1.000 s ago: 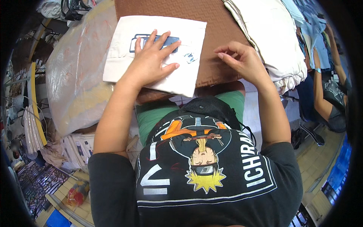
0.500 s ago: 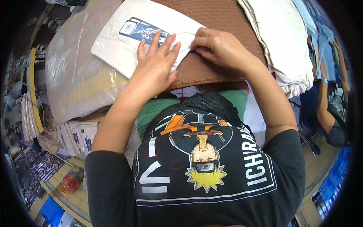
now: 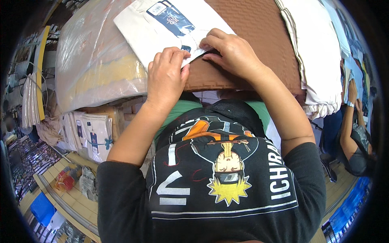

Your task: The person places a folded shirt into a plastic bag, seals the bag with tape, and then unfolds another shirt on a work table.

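Observation:
A folded cream garment [image 3: 139,30] lies at a slant on the brown textured table cover, its near corner toward me. A dark blue printed label [image 3: 172,19] is on its upper face, and a smaller blue tag [image 3: 186,48] shows beside my left fingers. My left hand [image 3: 167,75] is closed at the near corner, thumb and fingers pinching the cloth. Just to the right, my right hand [image 3: 230,52] grips the garment's near right edge, fingers curled on top and thumb lower down. The fingertips of both hands are partly hidden.
Clear plastic sheeting [image 3: 97,65] covers a bulky pile at left. Folded pale cloth [image 3: 318,48] is stacked at right. Below the table's left side stand tagged folded garments [image 3: 95,135]. Another person's arm [image 3: 347,121] reaches among hanging clothes at far right.
My left hand has gone from lying spread on the garment to pinching its near corner. The label is more exposed. The whole view has shifted slightly.

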Available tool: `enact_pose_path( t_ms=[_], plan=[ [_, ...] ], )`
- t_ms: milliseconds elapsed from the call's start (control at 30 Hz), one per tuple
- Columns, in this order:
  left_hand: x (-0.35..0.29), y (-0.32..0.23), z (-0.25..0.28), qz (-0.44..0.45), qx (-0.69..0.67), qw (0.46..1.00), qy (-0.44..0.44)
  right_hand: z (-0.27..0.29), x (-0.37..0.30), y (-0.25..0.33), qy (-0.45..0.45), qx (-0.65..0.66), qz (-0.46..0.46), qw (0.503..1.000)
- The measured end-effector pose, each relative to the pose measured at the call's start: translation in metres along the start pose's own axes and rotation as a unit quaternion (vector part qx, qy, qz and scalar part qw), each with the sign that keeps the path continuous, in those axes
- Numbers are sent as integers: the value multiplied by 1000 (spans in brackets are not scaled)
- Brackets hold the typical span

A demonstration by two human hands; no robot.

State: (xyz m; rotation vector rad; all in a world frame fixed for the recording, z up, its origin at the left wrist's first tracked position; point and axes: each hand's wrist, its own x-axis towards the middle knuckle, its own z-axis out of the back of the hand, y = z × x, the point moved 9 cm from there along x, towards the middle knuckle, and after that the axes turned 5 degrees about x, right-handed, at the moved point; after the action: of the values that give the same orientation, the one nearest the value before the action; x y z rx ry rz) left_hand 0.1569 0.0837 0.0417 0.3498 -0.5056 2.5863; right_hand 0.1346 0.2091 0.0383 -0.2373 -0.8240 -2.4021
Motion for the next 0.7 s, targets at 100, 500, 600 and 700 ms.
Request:
enact_pose_path(
  t_ms=[100,500,600,700],
  plan=[
    [-1,7,1,12,-11,1000,-26,-7,6,1,2,-1,-19,1000],
    [1,15,3,7,-21,1000,-20,-15,17,-1,91,-29,-41,995],
    [3,14,4,4,-20,1000,-15,-6,15,-4,77,-14,-33,996],
    [2,16,3,9,-14,1000,-2,25,12,-15,42,9,-102,994]
  ],
)
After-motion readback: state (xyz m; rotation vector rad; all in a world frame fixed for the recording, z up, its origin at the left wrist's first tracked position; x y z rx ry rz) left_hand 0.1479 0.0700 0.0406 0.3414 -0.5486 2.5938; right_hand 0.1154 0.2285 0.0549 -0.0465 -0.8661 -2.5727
